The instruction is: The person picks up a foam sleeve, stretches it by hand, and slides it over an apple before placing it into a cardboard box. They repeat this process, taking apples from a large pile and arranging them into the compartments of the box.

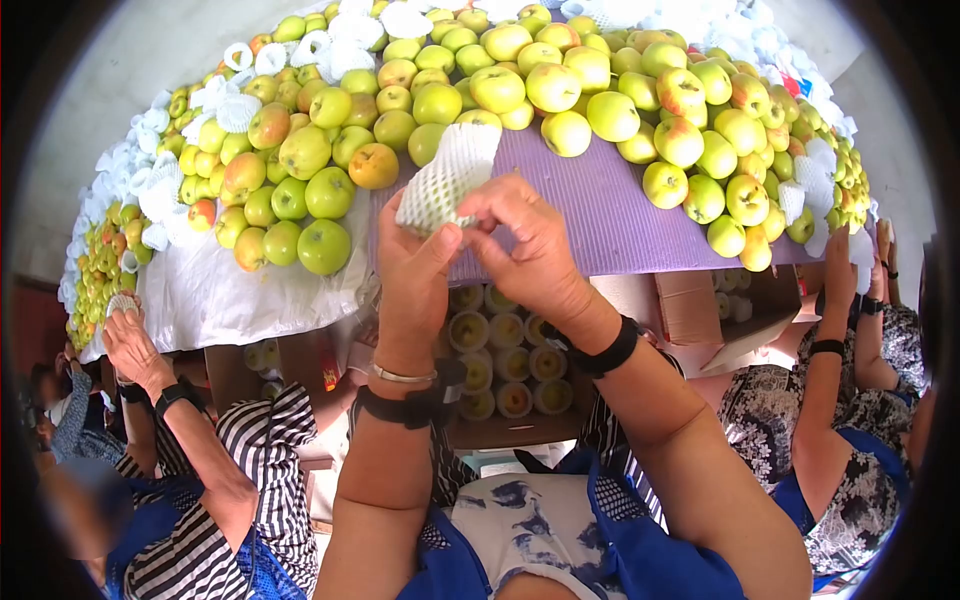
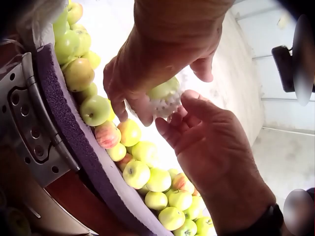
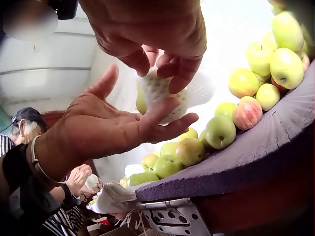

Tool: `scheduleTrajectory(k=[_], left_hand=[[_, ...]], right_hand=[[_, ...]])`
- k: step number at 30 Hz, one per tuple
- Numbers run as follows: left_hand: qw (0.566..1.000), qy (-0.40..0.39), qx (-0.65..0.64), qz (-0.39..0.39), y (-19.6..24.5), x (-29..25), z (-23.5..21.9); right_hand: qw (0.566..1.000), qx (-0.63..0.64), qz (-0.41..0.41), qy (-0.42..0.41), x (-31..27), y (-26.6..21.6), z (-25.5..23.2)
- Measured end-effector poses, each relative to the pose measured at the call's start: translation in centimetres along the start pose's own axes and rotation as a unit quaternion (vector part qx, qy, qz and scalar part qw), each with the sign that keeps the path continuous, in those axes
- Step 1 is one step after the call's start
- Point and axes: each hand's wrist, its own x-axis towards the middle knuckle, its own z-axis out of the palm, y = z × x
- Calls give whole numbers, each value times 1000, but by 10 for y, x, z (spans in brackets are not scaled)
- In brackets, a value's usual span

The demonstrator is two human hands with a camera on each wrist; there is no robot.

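A green apple (image 2: 165,88) sits inside a white foam net (image 1: 455,175), whose loose end sticks out away from the body in the head view. My left hand (image 1: 415,260) cradles the wrapped apple, its fingers bent round the net (image 3: 165,96) in the right wrist view and its thumb standing apart. Fingers and thumb of my right hand (image 1: 525,240) pinch the near edge of the net. Both hands are over the front edge of the purple padded table (image 1: 600,210). The far side of the apple is hidden by net and fingers.
Loose apples (image 1: 500,90) are heaped across the table, with piles of white foam nets (image 1: 350,30) behind. Below the edge stands a carton of wrapped apples (image 1: 512,365). People work at both sides, one hand (image 1: 135,345) at left and an arm (image 1: 830,330) at right.
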Motion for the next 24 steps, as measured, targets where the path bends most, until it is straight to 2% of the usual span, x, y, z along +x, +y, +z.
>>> scheduleTrajectory(k=[2,3,5,6,9,10,13,16,22,24], left_hand=[[999,37,13,-2,-2,2,1],[998,48,26,-21,1,1,4],[995,72,50,-57,9,0,11],[995,59,59,-62,8,-2,12],[993,31,77,-79,5,-4,14],[993,29,77,-86,4,-4,14],[990,40,64,-117,4,-3,15],[987,40,48,-147,4,-2,13],[982,30,-16,-184,7,-3,16],[981,23,-44,-185,7,-3,18]], right_hand=[[998,29,-29,-44,1,2,-2],[995,92,35,13,2,5,-3],[955,214,161,125,10,15,-11],[957,192,161,145,16,13,-23],[958,163,191,138,21,26,-43],[941,188,261,101,20,21,-48],[926,245,287,19,22,26,-58],[941,224,252,-24,22,26,-63],[944,257,205,36,20,20,-57],[962,201,184,25,19,16,-58]])
